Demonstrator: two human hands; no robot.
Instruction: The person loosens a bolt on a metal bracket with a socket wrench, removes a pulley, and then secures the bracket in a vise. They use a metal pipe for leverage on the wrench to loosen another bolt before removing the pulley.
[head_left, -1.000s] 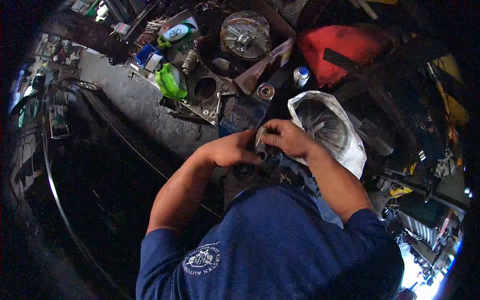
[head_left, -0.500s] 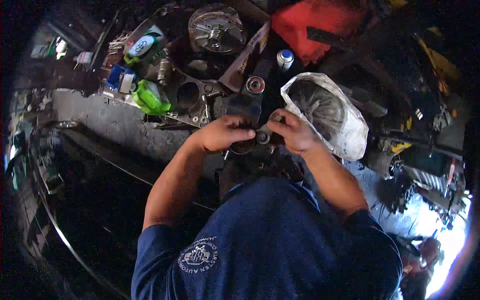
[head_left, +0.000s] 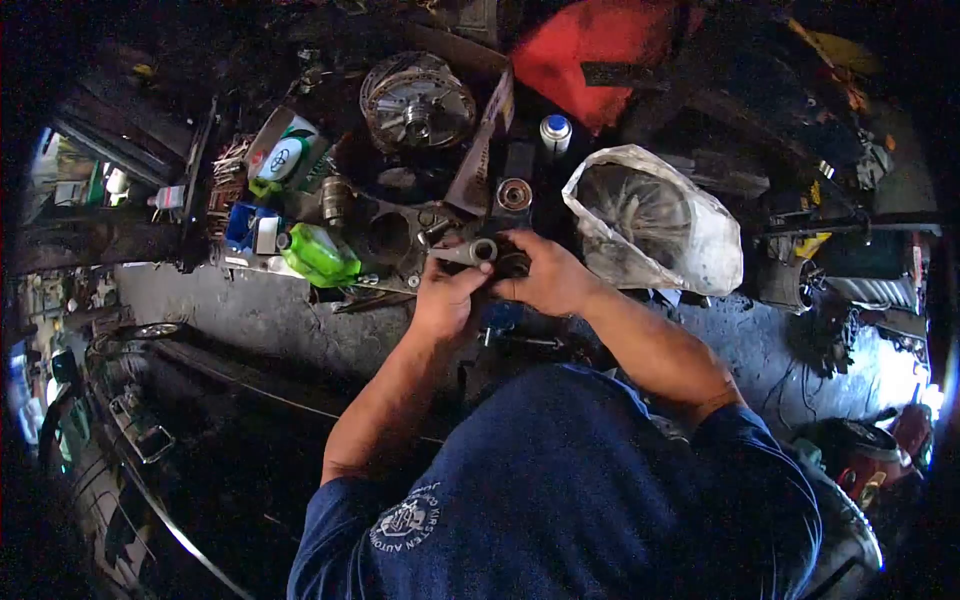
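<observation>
My left hand [head_left: 447, 300] is closed around a grey metal piece [head_left: 462, 255] with a round hole in its near end, the thumb pressed along its underside. Right beside it, my right hand [head_left: 550, 278] has its fingers curled at a dark round part [head_left: 513, 264]; the fingers cover most of that part, and its kind cannot be made out. Just beyond both hands stands a ring-shaped metal part [head_left: 514, 194] with a reddish inner rim. A flat metal plate [head_left: 345, 210] with a large round hole lies to the left of it.
An open white sack [head_left: 715, 245] sits at the right. A spray can with a blue cap [head_left: 555, 133] stands behind. Leftward are a green bottle [head_left: 325, 258] and a white-and-green bottle [head_left: 287, 160]. A round metal drum [head_left: 418, 108] lies at the back, near something red [head_left: 570, 60].
My left hand has turned and now holds the grey piece up with its hole showing. My right hand has shifted left and down, closer to the left. The view has also moved.
</observation>
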